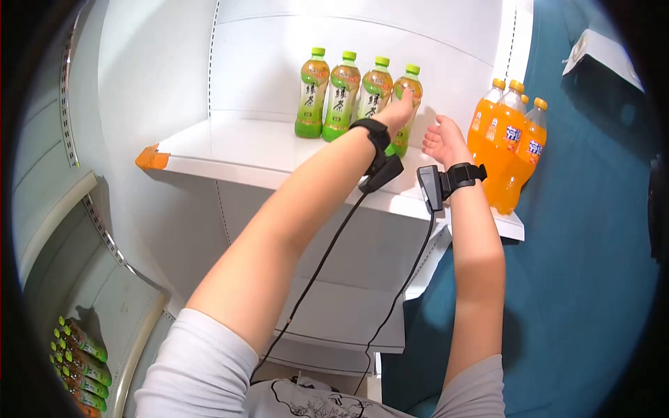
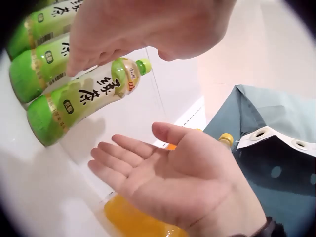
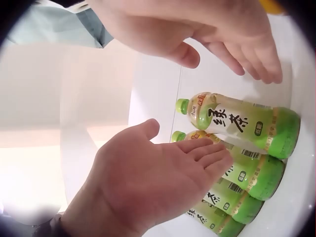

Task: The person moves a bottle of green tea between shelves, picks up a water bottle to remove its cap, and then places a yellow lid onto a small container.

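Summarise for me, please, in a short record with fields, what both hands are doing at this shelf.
place: white shelf
green tea bottles: four, upright in a row
left hand: straight fingers touch the rightmost green tea bottle
right hand: open, holds nothing, between that bottle and the orange soda bottles
orange soda bottles: upright at the shelf's right end

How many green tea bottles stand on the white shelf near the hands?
4, in one row on the shelf: leftmost bottle, second bottle, third bottle, and rightmost bottle, partly behind the left hand. None seems hidden.
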Tool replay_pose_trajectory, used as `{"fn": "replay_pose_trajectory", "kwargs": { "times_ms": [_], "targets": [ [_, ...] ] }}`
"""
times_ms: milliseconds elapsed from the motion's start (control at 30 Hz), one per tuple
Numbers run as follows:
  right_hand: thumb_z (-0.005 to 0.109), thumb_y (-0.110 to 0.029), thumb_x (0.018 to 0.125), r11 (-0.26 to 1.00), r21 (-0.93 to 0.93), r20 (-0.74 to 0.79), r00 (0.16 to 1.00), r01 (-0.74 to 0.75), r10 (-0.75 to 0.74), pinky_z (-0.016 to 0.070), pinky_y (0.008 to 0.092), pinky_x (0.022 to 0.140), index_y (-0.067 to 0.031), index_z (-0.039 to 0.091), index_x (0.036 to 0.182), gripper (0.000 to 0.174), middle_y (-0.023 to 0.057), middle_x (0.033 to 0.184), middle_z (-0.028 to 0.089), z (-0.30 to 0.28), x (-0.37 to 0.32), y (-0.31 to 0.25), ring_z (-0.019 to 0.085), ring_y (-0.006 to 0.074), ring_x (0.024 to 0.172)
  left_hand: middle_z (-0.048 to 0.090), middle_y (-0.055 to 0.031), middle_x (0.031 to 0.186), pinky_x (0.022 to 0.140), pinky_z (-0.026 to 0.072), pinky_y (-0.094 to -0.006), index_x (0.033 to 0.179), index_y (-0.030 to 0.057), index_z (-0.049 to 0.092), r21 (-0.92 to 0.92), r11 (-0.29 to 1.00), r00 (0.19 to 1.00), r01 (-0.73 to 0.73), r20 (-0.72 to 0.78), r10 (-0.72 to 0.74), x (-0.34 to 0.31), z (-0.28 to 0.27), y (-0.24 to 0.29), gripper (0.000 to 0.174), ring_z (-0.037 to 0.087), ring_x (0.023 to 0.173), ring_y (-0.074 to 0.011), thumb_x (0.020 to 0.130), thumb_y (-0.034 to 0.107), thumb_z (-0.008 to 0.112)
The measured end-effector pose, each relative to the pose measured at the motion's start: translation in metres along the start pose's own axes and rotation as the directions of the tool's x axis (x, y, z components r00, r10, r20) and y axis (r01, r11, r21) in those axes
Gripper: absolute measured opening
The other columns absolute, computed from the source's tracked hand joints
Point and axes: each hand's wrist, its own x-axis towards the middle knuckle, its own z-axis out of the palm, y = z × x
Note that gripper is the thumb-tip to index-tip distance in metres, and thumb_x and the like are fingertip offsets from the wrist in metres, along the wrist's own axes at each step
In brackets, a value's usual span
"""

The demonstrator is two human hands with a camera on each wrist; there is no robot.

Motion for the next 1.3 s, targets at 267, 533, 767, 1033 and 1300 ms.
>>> {"fn": "replay_pose_trajectory", "kwargs": {
  "times_ms": [267, 533, 767, 1033, 1300],
  "targets": [
    [0.038, -0.038, 0.083, 0.996, 0.075, 0.075, 0.996, 0.037, -0.043, 0.0161, 0.0448, 0.099, 0.0058, 0.016, 0.128, 0.067, 0.0204, 0.136, 0.010, 0.007, 0.033, 0.006, 0.020, 0.0336, 0.121, 0.029, -0.0229, 0.129, 0.099, 0.0191, -0.0369, 0.124, -0.0036, 0.032, -0.069, 0.993, 0.996, 0.094, 0.011, -0.093, 0.025, 0.008, -0.009, 0.073, 0.024, 0.123, -0.0300, 0.083, 0.056, 0.020],
    [0.031, -0.043, 0.085, 0.989, -0.017, 0.173, 0.975, 0.145, -0.140, 0.0244, 0.0407, 0.094, 0.0050, 0.026, 0.124, 0.062, 0.0123, 0.125, 0.030, 0.023, 0.023, 0.001, 0.035, 0.0233, 0.105, 0.033, -0.0153, 0.129, 0.096, 0.0253, -0.0385, 0.126, 0.0078, 0.032, -0.228, 0.968, 0.981, 0.105, 0.185, -0.063, 0.055, 0.004, -0.017, 0.064, 0.033, 0.118, -0.0261, 0.084, 0.055, 0.020],
    [0.027, -0.043, 0.087, 0.981, 0.106, 0.216, 0.959, 0.165, -0.185, 0.0373, 0.0304, 0.074, -0.0016, 0.046, 0.106, 0.049, 0.0042, 0.092, 0.049, 0.030, 0.020, 0.001, 0.044, 0.0156, 0.080, 0.046, -0.0212, 0.113, 0.084, 0.0374, -0.0360, 0.116, -0.0055, 0.040, -0.208, 0.977, 0.999, 0.051, 0.020, -0.048, 0.061, 0.006, -0.031, 0.070, 0.047, 0.101, -0.0265, 0.082, 0.054, 0.026],
    [0.026, -0.049, 0.086, 0.953, 0.086, 0.104, 0.949, 0.291, -0.299, 0.0376, 0.0259, 0.069, -0.0044, 0.050, 0.100, 0.053, 0.0046, 0.093, 0.051, 0.039, -0.001, -0.015, 0.044, 0.0145, 0.077, 0.053, -0.0130, 0.100, 0.077, 0.0404, -0.0360, 0.107, 0.0032, 0.045, -0.409, 0.910, 0.989, 0.066, 0.149, -0.005, 0.033, 0.002, 0.006, 0.044, 0.051, 0.088, -0.0232, 0.081, 0.034, 0.029],
    [0.028, -0.046, 0.087, 0.938, 0.146, 0.298, 0.890, 0.315, -0.345, 0.0357, 0.0300, 0.085, 0.0057, 0.037, 0.116, 0.060, 0.0110, 0.111, 0.044, 0.039, -0.051, -0.016, 0.044, 0.0167, 0.093, 0.039, -0.0235, 0.120, 0.089, 0.0307, -0.0385, 0.118, -0.0080, 0.038, -0.297, 0.939, 0.978, -0.173, 0.059, 0.199, -0.028, -0.026, 0.024, 0.076, 0.040, 0.109, -0.0290, 0.079, 0.056, 0.028]
  ]
}}
